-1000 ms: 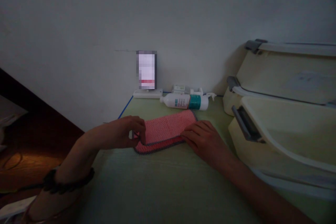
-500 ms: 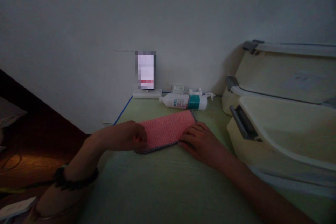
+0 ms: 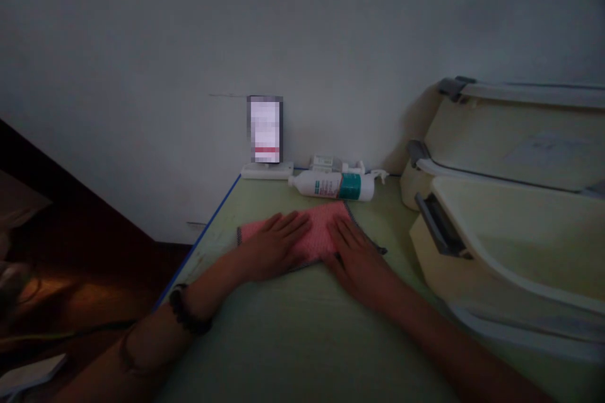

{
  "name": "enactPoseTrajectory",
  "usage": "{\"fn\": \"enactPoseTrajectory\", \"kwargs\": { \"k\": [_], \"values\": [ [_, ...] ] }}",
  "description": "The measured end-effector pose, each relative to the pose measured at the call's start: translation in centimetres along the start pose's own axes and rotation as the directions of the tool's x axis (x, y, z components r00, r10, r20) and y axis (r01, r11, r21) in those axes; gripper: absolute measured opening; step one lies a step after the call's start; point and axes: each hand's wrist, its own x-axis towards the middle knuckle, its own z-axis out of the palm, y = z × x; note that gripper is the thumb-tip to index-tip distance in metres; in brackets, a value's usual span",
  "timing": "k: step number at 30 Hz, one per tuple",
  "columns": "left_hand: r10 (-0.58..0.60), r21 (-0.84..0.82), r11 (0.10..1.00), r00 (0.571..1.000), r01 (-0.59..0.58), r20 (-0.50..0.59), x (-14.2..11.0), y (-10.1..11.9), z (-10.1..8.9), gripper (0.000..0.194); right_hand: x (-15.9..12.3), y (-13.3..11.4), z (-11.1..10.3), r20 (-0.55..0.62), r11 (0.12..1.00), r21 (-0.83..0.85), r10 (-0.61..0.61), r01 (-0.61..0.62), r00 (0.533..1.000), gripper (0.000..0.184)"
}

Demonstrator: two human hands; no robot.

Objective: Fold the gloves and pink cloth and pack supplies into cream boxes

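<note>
A pink cleaning cloth with a dark patterned edge lies flat on the green tabletop. My left hand rests palm down over its left half, fingers stretched out. On the right half lies my right hand, also flat with its fingers extended. Parts of the cloth are hidden beneath both hands. Just behind it, a white bottle with a teal band lies on its side.
A lit phone with a blurred screen stands on a white base by the wall. A clear bottle lies behind the white one. Open cream storage bins with grey handles stand at the right.
My left hand has moved right from the cloth's left edge and flattened onto it. My right hand has spread flat on the cloth, and a dark corner now shows to its right.
</note>
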Motion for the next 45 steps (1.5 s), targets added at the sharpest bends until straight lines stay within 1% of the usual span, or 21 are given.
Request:
{"fn": "enactPoseTrajectory", "kwargs": {
  "k": [3, 5, 7, 10, 13, 16, 18, 20, 21, 23, 25, 28, 30, 32, 35, 38, 39, 41, 42, 43, 45],
  "values": [
    [-0.012, 0.035, 0.999, 1.000, 0.011, 0.022, -0.1, 0.2, 0.0, 0.058, 0.3, 0.2, -0.1, 0.002, 0.997, -0.032, 0.075, -0.075, 0.997, 0.061],
    [-0.022, 0.042, 0.999, 1.000, 0.021, 0.015, -0.2, 0.2, 0.0, 0.058, 0.5, 0.4, -0.3, 0.001, 0.991, -0.050, 0.128, -0.127, 0.992, 0.063],
    [-0.029, 0.044, 0.999, 1.000, 0.029, 0.001, -0.2, 0.2, 0.0, 0.057, 0.7, 0.5, -0.3, -0.004, 0.987, -0.059, 0.151, -0.151, 0.988, 0.064],
    [-0.058, 0.043, 0.997, 0.998, 0.058, -0.010, -0.2, 0.6, 0.2, 0.056, 0.7, 0.8, -0.2, -0.028, 0.988, -0.060, 0.142, -0.143, 0.990, 0.063],
    [-0.149, 0.042, 0.988, 0.989, 0.149, 0.018, -0.9, 1.7, 0.1, 0.057, 0.7, 1.2, -0.2, -0.086, 0.991, -0.042, 0.123, -0.127, 0.989, 0.060],
    [-0.246, 0.046, 0.969, 0.965, 0.243, 0.093, -1.9, 3.0, -0.7, 0.062, 0.8, 1.5, -0.8, -0.157, 0.995, -0.001, 0.102, -0.103, 0.982, 0.048],
    [-0.267, 0.036, 0.964, 0.956, 0.265, 0.121, -2.0, 3.7, -1.8, 0.060, 1.0, 1.5, -1.4, -0.178, 0.997, 0.024, 0.078, -0.075, 0.981, 0.038],
    [-0.237, -0.010, 0.971, 0.966, 0.240, 0.103, -1.1, 3.8, -3.1, 0.046, 1.0, 1.3, -2.0, -0.176, 0.998, 0.043, 0.049, -0.042, 0.983, 0.031],
    [-0.186, -0.066, 0.980, 0.980, 0.190, 0.065, -0.2, 3.7, -3.7, 0.037, 1.0, 1.2, -2.2, -0.173, 0.998, 0.054, 0.034, -0.025, 0.984, 0.028],
    [-0.097, -0.116, 0.988, 0.994, 0.101, 0.041, 2.1, 3.1, -4.8, 0.031, 0.8, 0.9, -2.4, -0.166, 0.997, 0.076, 0.005, 0.008, 0.986, 0.027],
    [0.000, -0.162, 0.987, 1.000, 0.003, 0.018, 4.5, 2.4, -5.4, 0.032, 0.7, 0.6, -2.7, -0.164, 0.994, 0.099, -0.027, 0.043, 0.986, 0.028],
    [0.134, -0.209, 0.970, 0.991, -0.128, 0.014, 6.5, 1.2, -5.3, 0.032, 0.5, 0.3, -3.2, -0.172, 0.986, 0.129, -0.084, 0.107, 0.982, 0.030],
    [0.177, -0.209, 0.963, 0.984, -0.171, 0.009, 6.5, 0.5, -4.5, 0.031, 0.5, 0.2, -3.5, -0.185, 0.976, 0.157, -0.124, 0.154, 0.975, 0.033],
    [0.170, -0.187, 0.967, 0.985, -0.170, -0.017, 5.6, 0.0, -3.2, 0.035, 0.4, 0.1, -3.5, -0.186, 0.957, 0.213, -0.158, 0.196, 0.970, 0.036],
    [0.086, -0.129, 0.987, 0.994, -0.095, -0.073, 4.1, 0.0, -1.0, 0.043, 0.5, 0.3, -2.8, -0.150, 0.939, 0.290, -0.146, 0.185, 0.978, 0.042],
    [-0.126, 0.032, 0.991, 0.979, 0.133, -0.163, 3.2, 1.6, 0.6, 0.047, 0.9, 0.9, -1.6, -0.118, 0.947, 0.294, -0.100, 0.131, 0.988, 0.046],
    [-0.198, 0.064, 0.975, 0.965, 0.212, -0.174, 3.2, 2.5, 0.8, 0.047, 1.1, 1.1, -1.3, -0.114, 0.949, 0.291, -0.095, 0.125, 0.989, 0.046],
    [-0.327, 0.096, 0.934, 0.932, 0.344, -0.155, 3.2, 4.1, 0.9, 0.047, 1.5, 1.5, -0.9, -0.114, 0.950, 0.286, -0.096, 0.125, 0.989, 0.043],
    [-0.369, 0.098, 0.918, 0.919, 0.384, -0.137, 3.3, 4.7, 0.8, 0.048, 1.7, 1.7, -0.8, -0.118, 0.950, 0.284, -0.098, 0.128, 0.988, 0.041],
    [-0.405, 0.092, 0.905, 0.907, 0.415, -0.114, 3.3, 5.1, 0.6, 0.051, 1.8, 1.8, -0.8, -0.123, 0.950, 0.282, -0.100, 0.131, 0.987, 0.040],
    [-0.396, 0.065, 0.912, 0.912, 0.404, -0.110, 3.2, 5.0, 0.3, 0.051, 2.0, 1.9, -0.9, -0.130, 0.949, 0.281, -0.107, 0.141, 0.986, 0.040]
  ]
}}
